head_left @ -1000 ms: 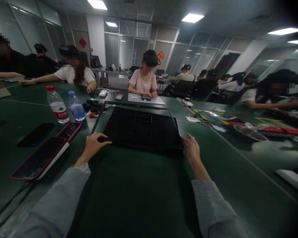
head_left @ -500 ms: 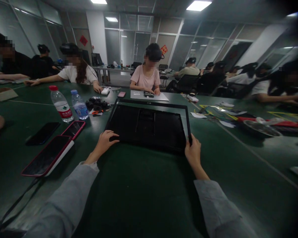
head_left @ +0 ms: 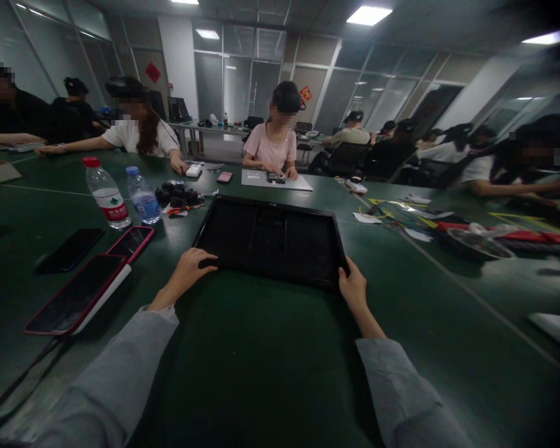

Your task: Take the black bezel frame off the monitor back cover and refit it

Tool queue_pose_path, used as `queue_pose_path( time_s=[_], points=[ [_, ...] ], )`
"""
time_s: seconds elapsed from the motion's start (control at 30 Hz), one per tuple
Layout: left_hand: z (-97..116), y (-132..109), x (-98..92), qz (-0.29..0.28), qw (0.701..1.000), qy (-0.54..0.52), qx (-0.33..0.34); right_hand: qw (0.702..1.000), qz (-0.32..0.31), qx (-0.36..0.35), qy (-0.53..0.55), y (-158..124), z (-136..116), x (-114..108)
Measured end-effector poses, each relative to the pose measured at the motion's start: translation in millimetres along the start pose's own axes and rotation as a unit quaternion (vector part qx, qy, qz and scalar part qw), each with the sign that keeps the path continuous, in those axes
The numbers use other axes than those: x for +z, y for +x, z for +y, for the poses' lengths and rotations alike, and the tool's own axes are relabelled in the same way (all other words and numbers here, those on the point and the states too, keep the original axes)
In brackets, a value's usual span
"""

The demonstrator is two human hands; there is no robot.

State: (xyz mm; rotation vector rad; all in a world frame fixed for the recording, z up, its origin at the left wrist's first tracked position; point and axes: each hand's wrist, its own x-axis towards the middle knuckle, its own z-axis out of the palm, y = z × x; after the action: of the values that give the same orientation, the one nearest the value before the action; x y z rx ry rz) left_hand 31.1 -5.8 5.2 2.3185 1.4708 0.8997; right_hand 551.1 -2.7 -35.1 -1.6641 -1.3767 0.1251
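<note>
A black rectangular frame lies over a black panel on the green table, and their edges now line up closely. My left hand is at the near left corner, thumb and fingers curved round the edge. At the near right corner, my right hand grips the right side, its thumb on top near the corner. The undersides of both hands' fingers are partly hidden by the frame.
Left on the green table are a red-capped bottle, a blue-capped bottle, and phones. Black gadgets sit behind. A round metal item lies right. A person works opposite.
The frame's far edge and right side have come down onto the panel, closing the gap seen before. Both hands have stayed at its sides. The view has shifted slightly.
</note>
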Motion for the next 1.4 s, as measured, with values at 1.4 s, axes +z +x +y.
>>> queue_pose_path(
  time_s=[1.4],
  points=[
    [-60,-6,-16.2,0.165,0.95,-0.021,-0.265,0.996,-0.022,-0.035,0.078,24,24,45]
  ],
)
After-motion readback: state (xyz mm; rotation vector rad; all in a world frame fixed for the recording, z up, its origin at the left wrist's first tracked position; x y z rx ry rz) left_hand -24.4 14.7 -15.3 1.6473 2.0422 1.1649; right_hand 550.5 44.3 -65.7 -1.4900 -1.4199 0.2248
